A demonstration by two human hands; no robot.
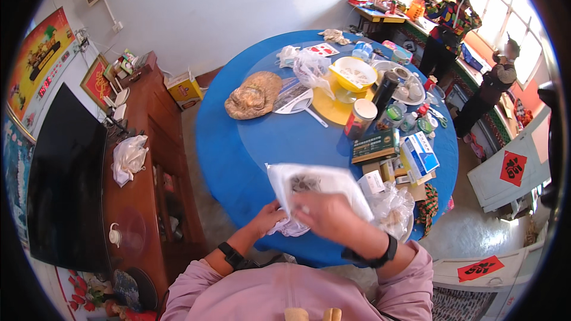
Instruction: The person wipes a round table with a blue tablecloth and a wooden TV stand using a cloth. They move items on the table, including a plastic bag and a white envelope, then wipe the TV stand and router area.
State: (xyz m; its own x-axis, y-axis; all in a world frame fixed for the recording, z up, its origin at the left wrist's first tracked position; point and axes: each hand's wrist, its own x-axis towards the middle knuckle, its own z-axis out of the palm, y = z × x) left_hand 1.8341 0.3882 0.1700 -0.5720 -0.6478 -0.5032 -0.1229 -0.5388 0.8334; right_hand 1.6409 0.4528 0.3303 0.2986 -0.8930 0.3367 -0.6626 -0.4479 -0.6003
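A sheet of white paper or plastic (332, 176) with a dark patch on it lies at the near edge of the round table with the blue cloth (218, 151). My left hand (270, 217) grips crumpled thin whitish plastic (292, 227) at the sheet's lower left corner. Over the sheet's near part is my right hand (323, 214), blurred, with its fingers bent down; whether it holds anything cannot be told. Right of the sheet sits a crumpled clear plastic bag (392, 207).
Boxes (376, 146), a jar with a white lid (360, 118), a black flask (386, 89) and small bottles crowd the table's right side. Farther back are a yellow basin (352, 76), a hand fan (296, 100) and a brown hat (254, 94). Two people stand by the windows.
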